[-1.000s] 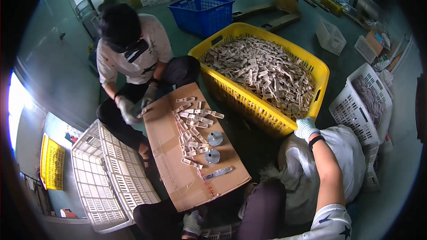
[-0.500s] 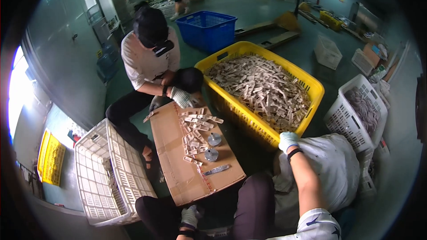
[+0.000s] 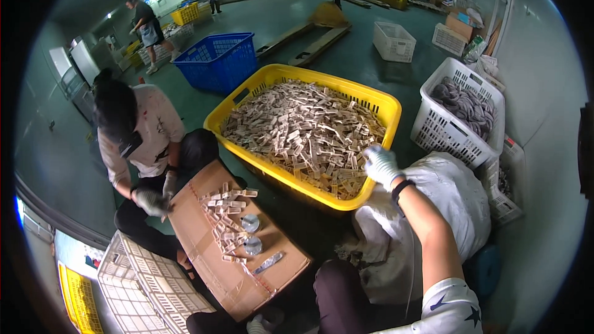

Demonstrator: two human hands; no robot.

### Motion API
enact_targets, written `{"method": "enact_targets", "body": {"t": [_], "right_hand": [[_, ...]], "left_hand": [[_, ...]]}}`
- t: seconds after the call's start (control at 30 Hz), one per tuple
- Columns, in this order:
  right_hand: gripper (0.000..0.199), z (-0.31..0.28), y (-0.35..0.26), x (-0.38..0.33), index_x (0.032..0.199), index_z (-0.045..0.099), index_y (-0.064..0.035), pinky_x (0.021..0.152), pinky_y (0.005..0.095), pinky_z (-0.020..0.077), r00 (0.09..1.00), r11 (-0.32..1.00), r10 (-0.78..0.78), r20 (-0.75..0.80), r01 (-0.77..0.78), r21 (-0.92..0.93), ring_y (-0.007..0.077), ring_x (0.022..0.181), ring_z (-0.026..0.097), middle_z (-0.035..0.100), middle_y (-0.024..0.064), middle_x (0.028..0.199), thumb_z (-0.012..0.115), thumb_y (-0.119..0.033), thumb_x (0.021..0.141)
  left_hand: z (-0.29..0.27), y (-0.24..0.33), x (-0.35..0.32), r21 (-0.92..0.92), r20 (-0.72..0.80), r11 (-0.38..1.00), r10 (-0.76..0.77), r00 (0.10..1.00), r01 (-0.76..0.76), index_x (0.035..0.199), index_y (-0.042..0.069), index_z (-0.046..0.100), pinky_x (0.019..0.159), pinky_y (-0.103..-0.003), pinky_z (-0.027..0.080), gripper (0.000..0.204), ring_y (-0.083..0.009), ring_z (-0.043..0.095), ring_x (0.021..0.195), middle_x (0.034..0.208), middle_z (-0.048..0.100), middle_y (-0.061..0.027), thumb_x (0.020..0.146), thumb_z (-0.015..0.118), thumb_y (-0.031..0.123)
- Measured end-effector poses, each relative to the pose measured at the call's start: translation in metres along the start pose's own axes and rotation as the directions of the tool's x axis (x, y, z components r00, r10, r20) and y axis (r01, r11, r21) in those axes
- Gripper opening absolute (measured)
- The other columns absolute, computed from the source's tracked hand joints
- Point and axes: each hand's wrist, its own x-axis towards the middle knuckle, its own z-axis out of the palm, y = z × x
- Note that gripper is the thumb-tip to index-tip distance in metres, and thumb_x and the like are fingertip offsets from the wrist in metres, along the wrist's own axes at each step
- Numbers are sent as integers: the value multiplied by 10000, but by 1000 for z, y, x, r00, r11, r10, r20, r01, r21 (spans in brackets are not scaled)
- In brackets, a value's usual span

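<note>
My right hand (image 3: 382,166), in a white knitted glove with a dark wristband above it, is at the right rim of a big yellow crate (image 3: 291,193). The crate holds a heap of small, flat, pale beige pieces (image 3: 303,130). Motion blurs my right fingers, so their grip is unclear. Low between my knees, my left hand (image 3: 257,325), also gloved, is mostly cut off by the lower edge. Nearby, a cardboard box (image 3: 272,281) carries similar loose pieces (image 3: 226,216), two round metal objects (image 3: 251,222) and a flat metal tool (image 3: 269,262).
A seated co-worker (image 3: 145,117) has gloved hands at the box's left edge. A white sack (image 3: 442,192) lies beneath my right arm. White crates (image 3: 154,278) stand at lower left. Behind are a blue crate (image 3: 216,62) and a crate of grey coils (image 3: 458,130).
My view has turned right and up. My right hand has moved from the crate's near corner onto its right rim. The co-worker's hands have shifted to the box's left edge.
</note>
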Motion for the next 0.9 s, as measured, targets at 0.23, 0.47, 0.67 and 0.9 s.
{"method": "enact_targets", "body": {"t": [0.23,0.47,0.67,0.9], "right_hand": [[252,36,126,69,1026,663,-161,1021,456,338,963,747,-150,223,259,-613,269,1157,521,614,70,1148,453,-175,887],[221,13,111,112,1027,679,-163,984,375,370,612,352,-301,732,784,-511,196,1075,579,641,33,1078,587,-210,832],[211,15,119,77,922,719,-178,915,382,406,745,653,-282,604,611,-448,223,970,636,696,50,941,642,-245,737],[235,8,36,-19,904,715,-172,896,445,398,763,790,-300,572,535,-300,237,958,631,700,70,931,620,-253,705]], "left_hand": [[4,-11,-1,7,-111,1000,29,993,-29,814,134,680,668,-393,526,178,-332,653,736,786,674,-133,776,662,307],[6,8,-23,29,-83,999,26,996,-23,828,97,678,643,-360,523,222,-278,652,679,738,654,-140,754,697,306],[43,85,-28,829,67,508,323,944,-233,904,150,699,753,-447,529,217,-369,641,837,857,671,-160,737,668,285],[-6,19,-3,921,45,372,188,981,-114,945,147,704,821,-420,526,378,-325,644,955,985,681,-138,639,754,366]]}}
